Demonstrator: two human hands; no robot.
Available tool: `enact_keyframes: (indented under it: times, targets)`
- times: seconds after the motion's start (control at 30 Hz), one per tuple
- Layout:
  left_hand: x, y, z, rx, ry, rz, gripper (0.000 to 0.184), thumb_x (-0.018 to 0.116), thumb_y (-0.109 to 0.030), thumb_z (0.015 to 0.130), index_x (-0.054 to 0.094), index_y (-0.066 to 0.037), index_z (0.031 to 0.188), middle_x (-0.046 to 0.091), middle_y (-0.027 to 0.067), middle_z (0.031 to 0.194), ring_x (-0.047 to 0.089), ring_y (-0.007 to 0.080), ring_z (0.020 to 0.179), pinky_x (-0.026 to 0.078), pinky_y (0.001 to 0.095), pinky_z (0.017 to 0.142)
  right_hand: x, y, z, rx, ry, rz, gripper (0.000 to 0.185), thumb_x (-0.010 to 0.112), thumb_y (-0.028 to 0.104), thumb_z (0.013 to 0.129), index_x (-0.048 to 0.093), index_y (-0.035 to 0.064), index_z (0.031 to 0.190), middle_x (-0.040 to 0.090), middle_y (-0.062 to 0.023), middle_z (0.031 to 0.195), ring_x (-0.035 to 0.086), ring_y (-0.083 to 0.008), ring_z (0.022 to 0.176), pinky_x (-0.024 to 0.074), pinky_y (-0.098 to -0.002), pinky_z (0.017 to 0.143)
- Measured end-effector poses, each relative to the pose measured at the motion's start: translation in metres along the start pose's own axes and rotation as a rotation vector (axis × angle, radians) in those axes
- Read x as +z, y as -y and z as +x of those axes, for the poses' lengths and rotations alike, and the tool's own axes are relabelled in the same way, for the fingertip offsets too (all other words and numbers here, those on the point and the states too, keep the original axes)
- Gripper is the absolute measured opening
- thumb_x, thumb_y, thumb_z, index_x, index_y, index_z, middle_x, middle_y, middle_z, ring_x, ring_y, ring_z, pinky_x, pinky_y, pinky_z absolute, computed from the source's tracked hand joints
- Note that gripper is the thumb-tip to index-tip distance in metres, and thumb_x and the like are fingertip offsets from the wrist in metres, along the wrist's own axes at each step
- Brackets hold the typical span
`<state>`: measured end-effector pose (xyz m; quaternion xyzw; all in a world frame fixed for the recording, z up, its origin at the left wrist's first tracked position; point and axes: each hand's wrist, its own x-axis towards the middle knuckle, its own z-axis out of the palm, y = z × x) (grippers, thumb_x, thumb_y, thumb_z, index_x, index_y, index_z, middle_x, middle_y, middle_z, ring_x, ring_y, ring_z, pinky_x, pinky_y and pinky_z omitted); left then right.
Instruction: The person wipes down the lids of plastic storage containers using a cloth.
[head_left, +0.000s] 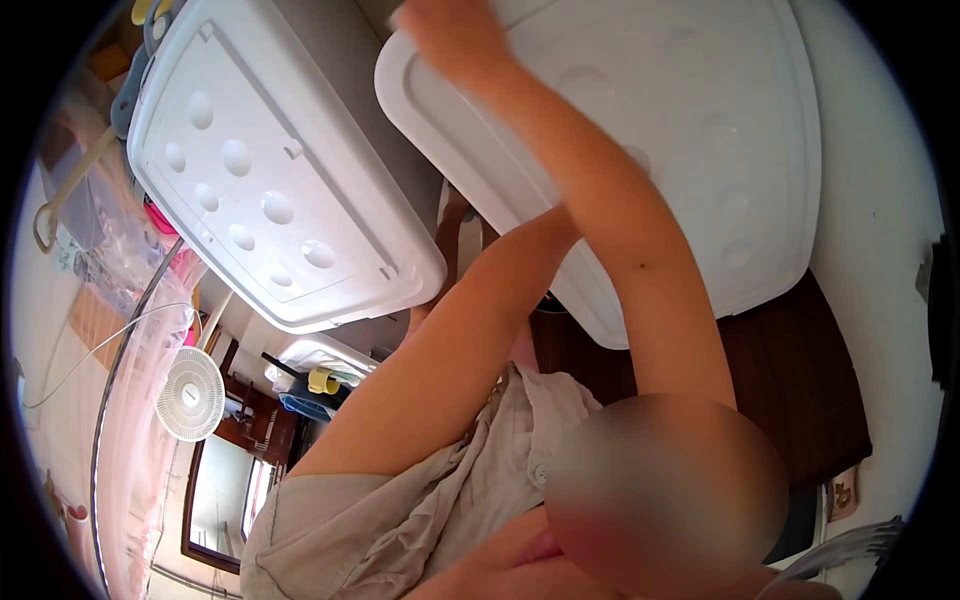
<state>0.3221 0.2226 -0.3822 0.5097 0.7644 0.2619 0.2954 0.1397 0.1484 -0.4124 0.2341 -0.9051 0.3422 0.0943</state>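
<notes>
My right hand point(455, 40) is at the top, by the upper left corner of a large white lid point(720, 170); motion smears its fingers, and whether it touches the lid is unclear. My right forearm crosses over the lid. My left arm point(430, 350) reaches up from a beige sleeve, and its far end disappears behind my right forearm, so my left hand is hidden. To the left stands a second white bin, tilted in view, with round dimples on its lid point(255, 175).
A dark brown wooden surface point(800, 390) lies beneath the large lid. At the left are a white fan point(190, 395), pink sheer curtain point(135, 420) and a dark-framed mirror point(220, 490). A pale wall point(880, 200) borders the right side.
</notes>
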Motion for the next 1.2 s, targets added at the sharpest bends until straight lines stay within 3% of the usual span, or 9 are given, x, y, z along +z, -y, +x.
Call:
enact_keyframes:
  times: [0.07,0.17,0.4,0.5,0.63,0.87,0.97,1.1,1.2]
  targets:
    - [0.027,0.003,0.000,0.060,-0.157,0.045,0.014,0.058,-0.014,0.087,0.059,-0.011,0.101,0.060,0.0023,0.097,0.054,0.0197,0.102,0.039,0.0360,0.090,0.011,0.047,-0.002,-0.063,0.183,-0.118,0.007,0.064,0.012,0.078,0.070,0.0124,0.074,0.066,-0.0038,0.085,0.059,-0.0240,0.095,0.0442,-0.0416,0.090]
    - [0.051,0.010,0.003,0.095,-0.348,0.049,0.013,0.059,-0.014,0.084,0.058,-0.013,0.097,0.057,0.0005,0.091,0.054,0.0195,0.094,0.037,0.0351,0.088,0.046,0.095,-0.019,-0.215,0.541,-0.262,0.013,0.063,0.016,0.084,0.076,0.0168,0.081,0.068,-0.0009,0.083,0.062,-0.0215,0.093,0.0422,-0.0372,0.086]
    - [0.035,0.008,-0.002,0.052,-0.356,-0.077,0.014,0.059,-0.013,0.088,0.059,-0.011,0.102,0.059,0.0020,0.097,0.055,0.0205,0.098,0.041,0.0335,0.086,0.013,0.047,-0.012,-0.384,0.226,-0.026,0.010,0.064,0.013,0.079,0.074,0.0125,0.075,0.063,0.0010,0.079,0.058,-0.0200,0.088,0.0422,-0.0360,0.099]
    - [0.036,0.008,0.004,0.025,-0.324,-0.087,0.015,0.060,-0.015,0.088,0.059,-0.011,0.103,0.060,0.0022,0.099,0.055,0.0204,0.099,0.042,0.0344,0.086,-0.027,-0.005,0.018,0.046,0.060,-0.145,0.019,0.058,0.019,0.090,0.066,0.0027,0.096,0.063,-0.0177,0.102,0.054,-0.0359,0.113,0.0354,-0.0521,0.110]
    - [0.038,0.008,0.012,-0.010,-0.244,-0.083,0.017,0.061,-0.017,0.089,0.060,-0.011,0.105,0.062,0.0024,0.101,0.056,0.0203,0.100,0.043,0.0356,0.086,-0.012,0.007,0.013,0.048,-0.167,-0.387,0.020,0.057,0.021,0.088,0.067,0.0041,0.094,0.063,-0.0165,0.101,0.055,-0.0349,0.110,0.0358,-0.0520,0.110]
    - [0.037,-0.012,-0.038,0.155,-0.169,-0.087,0.019,0.065,-0.019,0.088,0.061,-0.010,0.105,0.064,0.0060,0.103,0.057,0.0225,0.102,0.044,0.0381,0.087,0.024,0.109,-0.050,-0.170,0.504,-0.295,0.036,0.059,0.021,0.085,0.069,-0.0022,0.110,0.065,-0.0146,0.105,0.055,-0.0328,0.113,0.0286,-0.0466,0.117]
    - [0.096,-0.035,-0.104,-0.087,-0.339,-1.016,0.017,0.060,-0.020,0.091,0.063,-0.009,0.104,0.063,0.0080,0.095,0.058,0.0234,0.101,0.045,0.0399,0.090,0.005,0.124,-0.099,-0.353,0.632,-0.486,0.020,0.063,0.015,0.084,0.073,0.0092,0.100,0.068,0.0003,0.109,0.057,-0.0173,0.113,0.0399,-0.0372,0.109]
    - [0.047,-0.064,-0.205,0.109,-0.147,-0.400,0.023,0.056,-0.018,0.096,0.064,-0.009,0.115,0.064,0.0143,0.107,0.061,0.0297,0.103,0.047,0.0432,0.095,-0.013,0.133,-0.171,-0.169,0.247,-0.421,0.034,0.062,0.017,0.086,0.071,0.0080,0.118,0.060,-0.0025,0.137,0.047,-0.0179,0.133,0.0323,-0.0369,0.116]
    - [0.017,-0.062,-0.236,-0.054,0.344,-0.438,0.029,0.056,-0.022,0.098,0.063,-0.015,0.125,0.064,0.0170,0.120,0.055,0.0291,0.121,0.039,0.0430,0.108,-0.010,0.138,-0.228,0.005,0.126,-0.263,0.037,0.064,0.013,0.091,0.067,0.0061,0.126,0.052,-0.0038,0.148,0.034,-0.0203,0.145,0.0217,-0.0377,0.122]
